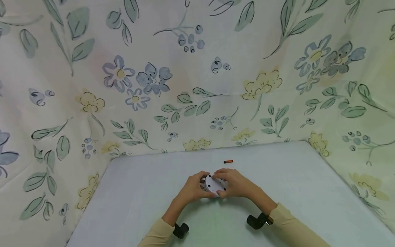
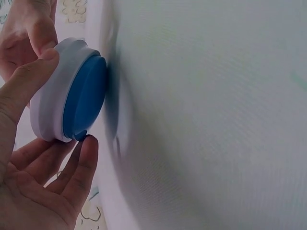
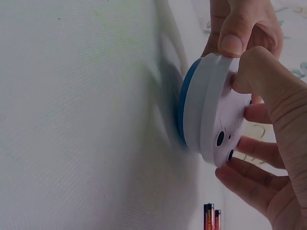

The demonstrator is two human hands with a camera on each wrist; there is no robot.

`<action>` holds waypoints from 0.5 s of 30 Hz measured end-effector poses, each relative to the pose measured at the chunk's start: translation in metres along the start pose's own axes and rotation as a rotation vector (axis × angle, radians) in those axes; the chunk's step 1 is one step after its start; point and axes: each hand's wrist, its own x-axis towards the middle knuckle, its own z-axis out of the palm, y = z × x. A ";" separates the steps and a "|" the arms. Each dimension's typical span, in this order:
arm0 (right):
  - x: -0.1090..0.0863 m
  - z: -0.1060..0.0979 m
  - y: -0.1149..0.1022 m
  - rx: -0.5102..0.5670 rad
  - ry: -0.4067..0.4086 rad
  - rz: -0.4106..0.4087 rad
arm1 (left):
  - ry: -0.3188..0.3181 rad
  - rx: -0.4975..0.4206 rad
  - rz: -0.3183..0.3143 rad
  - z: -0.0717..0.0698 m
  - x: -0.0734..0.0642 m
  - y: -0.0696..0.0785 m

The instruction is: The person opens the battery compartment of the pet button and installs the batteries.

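Observation:
Between both hands is a round white device (image 1: 213, 184) with a blue domed face (image 2: 88, 98), held just over the table with the blue face down. Its white back (image 3: 232, 112) carries several black round feet and faces up. The left hand (image 1: 192, 187) grips its left rim, thumb on the near edge and fingers at the far side. My right hand (image 1: 236, 183) grips the right side, with the thumb pressed on the back near the edge and fingertips at the opposite edge. The right fingers partly cover the back in the head view.
Beyond the hands lies an orange and black battery (image 1: 228, 161) on the white table (image 1: 148, 192). The right wrist view shows two batteries (image 3: 208, 216) side by side. A floral cloth (image 1: 185, 79) hangs behind and along the sides.

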 end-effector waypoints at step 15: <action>-0.001 -0.001 0.004 0.083 0.022 0.013 | -0.027 0.084 -0.038 -0.002 -0.004 -0.001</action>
